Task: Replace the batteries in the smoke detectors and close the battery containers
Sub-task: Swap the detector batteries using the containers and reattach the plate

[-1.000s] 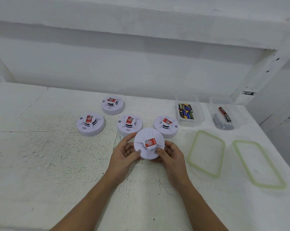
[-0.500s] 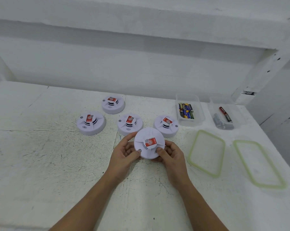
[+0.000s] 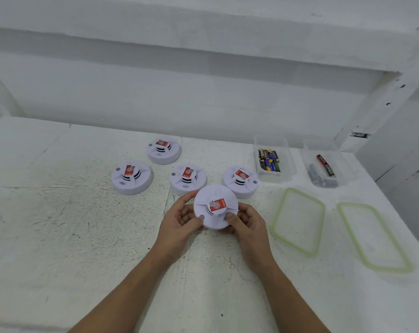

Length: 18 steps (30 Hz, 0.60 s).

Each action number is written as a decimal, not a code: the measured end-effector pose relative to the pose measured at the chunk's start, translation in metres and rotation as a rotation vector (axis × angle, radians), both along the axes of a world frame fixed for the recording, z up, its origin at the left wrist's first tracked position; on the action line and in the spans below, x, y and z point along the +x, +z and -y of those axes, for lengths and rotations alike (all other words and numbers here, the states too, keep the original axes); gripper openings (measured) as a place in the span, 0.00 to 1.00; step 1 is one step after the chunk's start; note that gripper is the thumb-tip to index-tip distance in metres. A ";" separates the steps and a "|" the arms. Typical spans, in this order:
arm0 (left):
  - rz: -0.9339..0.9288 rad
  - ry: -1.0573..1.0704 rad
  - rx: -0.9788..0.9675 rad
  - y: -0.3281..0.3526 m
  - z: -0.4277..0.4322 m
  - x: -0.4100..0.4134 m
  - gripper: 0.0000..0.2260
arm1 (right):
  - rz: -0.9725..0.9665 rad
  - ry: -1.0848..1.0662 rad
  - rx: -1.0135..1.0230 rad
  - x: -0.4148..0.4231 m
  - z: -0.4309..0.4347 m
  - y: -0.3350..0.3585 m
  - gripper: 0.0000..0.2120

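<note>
A round white smoke detector (image 3: 215, 206) with a red label is held face up just above the table, between my left hand (image 3: 180, 219) on its left side and my right hand (image 3: 245, 219) on its right. Both thumbs press on its top near the front rim. Its underside is hidden. Several more white detectors lie face up behind it: one (image 3: 239, 181), one (image 3: 188, 179), one (image 3: 132, 177) and one (image 3: 164, 150). Two clear open containers stand at the back right: one (image 3: 273, 140) with several coloured batteries, one (image 3: 324, 146) with a red battery and grey ones.
Two clear lids with green rims lie flat on the white table to the right of my hands, the nearer lid (image 3: 298, 221) and the farther lid (image 3: 374, 236). A white wall runs behind the table, and the table's right edge is close to the farther lid.
The red label on the held detector has turned slightly between my hands. Both hands keep their grip in the same place.
</note>
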State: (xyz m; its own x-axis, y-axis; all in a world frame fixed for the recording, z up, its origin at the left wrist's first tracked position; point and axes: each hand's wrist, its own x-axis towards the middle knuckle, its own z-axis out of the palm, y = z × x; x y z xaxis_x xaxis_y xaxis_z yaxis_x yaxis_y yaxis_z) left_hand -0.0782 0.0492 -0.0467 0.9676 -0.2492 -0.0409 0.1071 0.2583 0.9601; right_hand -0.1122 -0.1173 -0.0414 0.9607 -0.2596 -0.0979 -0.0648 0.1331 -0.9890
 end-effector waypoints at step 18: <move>-0.002 0.017 0.033 0.001 0.000 -0.001 0.26 | 0.019 0.010 0.001 0.000 0.000 0.000 0.12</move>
State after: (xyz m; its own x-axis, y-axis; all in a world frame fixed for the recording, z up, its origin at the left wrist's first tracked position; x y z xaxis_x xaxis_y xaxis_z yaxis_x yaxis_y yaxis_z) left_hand -0.0796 0.0491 -0.0459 0.9715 -0.2313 -0.0511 0.1052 0.2282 0.9679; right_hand -0.1121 -0.1175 -0.0411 0.9650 -0.2497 -0.0804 -0.0478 0.1339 -0.9898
